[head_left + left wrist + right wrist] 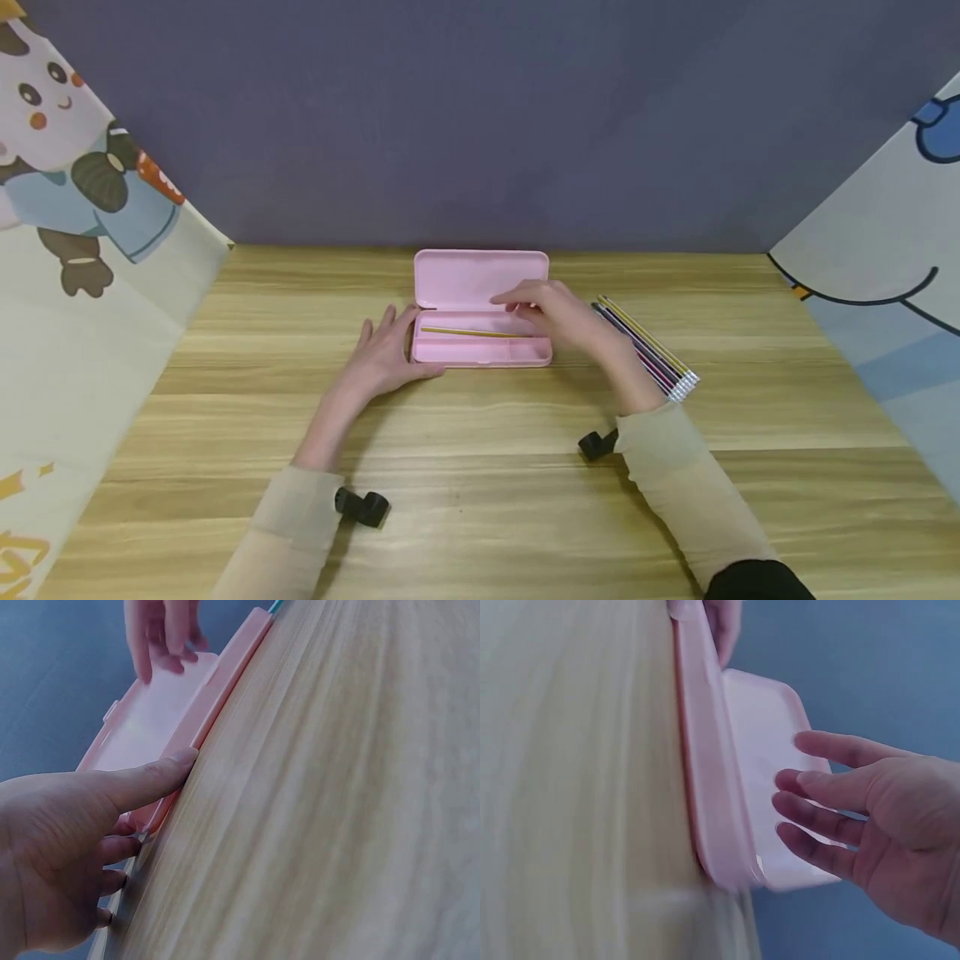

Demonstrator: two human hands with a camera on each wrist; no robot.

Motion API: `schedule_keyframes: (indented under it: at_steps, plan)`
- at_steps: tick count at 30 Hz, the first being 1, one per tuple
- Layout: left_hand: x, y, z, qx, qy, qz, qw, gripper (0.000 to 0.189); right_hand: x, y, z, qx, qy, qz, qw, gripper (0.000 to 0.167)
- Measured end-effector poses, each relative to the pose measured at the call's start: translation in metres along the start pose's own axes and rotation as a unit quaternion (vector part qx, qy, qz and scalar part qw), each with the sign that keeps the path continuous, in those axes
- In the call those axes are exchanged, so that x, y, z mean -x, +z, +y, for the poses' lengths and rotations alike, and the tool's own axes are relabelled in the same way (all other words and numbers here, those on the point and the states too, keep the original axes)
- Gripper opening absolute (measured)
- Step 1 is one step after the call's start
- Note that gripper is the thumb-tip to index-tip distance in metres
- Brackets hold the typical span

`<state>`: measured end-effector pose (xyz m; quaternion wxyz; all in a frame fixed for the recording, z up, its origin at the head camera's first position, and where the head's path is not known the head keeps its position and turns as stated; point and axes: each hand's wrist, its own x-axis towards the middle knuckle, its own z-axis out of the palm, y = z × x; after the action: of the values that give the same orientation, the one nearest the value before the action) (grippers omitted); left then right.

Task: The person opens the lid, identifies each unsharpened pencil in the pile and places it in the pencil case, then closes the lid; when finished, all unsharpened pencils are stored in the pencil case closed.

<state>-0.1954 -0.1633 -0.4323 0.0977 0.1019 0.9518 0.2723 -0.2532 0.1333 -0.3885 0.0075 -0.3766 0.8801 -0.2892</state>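
A pink pencil case (pixel 459 352) lies open on the table, its lid (pixel 468 277) tipped back toward the dark wall. Inside the long rear compartment is one yellow pencil (pixel 471 332). My left hand (pixel 381 357) grips the case's left end, thumb along the front edge and fingers around the side and rear corner. Over the right part of the case hovers my right hand (pixel 561 315), its fingers loosely bent and holding nothing. The right wrist view shows those fingers (pixel 821 821) apart in front of the lid. Part of the case's right side is hidden by this hand.
Several pencils (pixel 648 350) with silvery ends lie side by side to the right of the case, partly behind my right forearm. A dark upright panel (pixel 495 125) borders the table's (pixel 480 500) far edge. Printed cartoon panels flank both sides.
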Motion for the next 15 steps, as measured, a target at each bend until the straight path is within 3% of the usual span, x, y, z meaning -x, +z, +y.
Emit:
schedule_keyframes:
  at_steps: [4,8,15]
  plan:
    - [0.000,0.000,0.002,0.004,0.000,0.000,1.0000,0.106,0.021,-0.019,0.012,-0.006,0.017,0.045,0.9988,0.038]
    - [0.000,0.000,0.003,0.007,0.000,0.001,1.0000,0.104,0.048,-0.035,0.032,-0.013,0.060,0.072,0.9955,0.041]
    - [0.002,0.000,0.002,0.007,0.000,0.004,1.0000,0.104,0.099,-0.054,0.066,-0.017,0.147,0.072,0.9864,0.053]
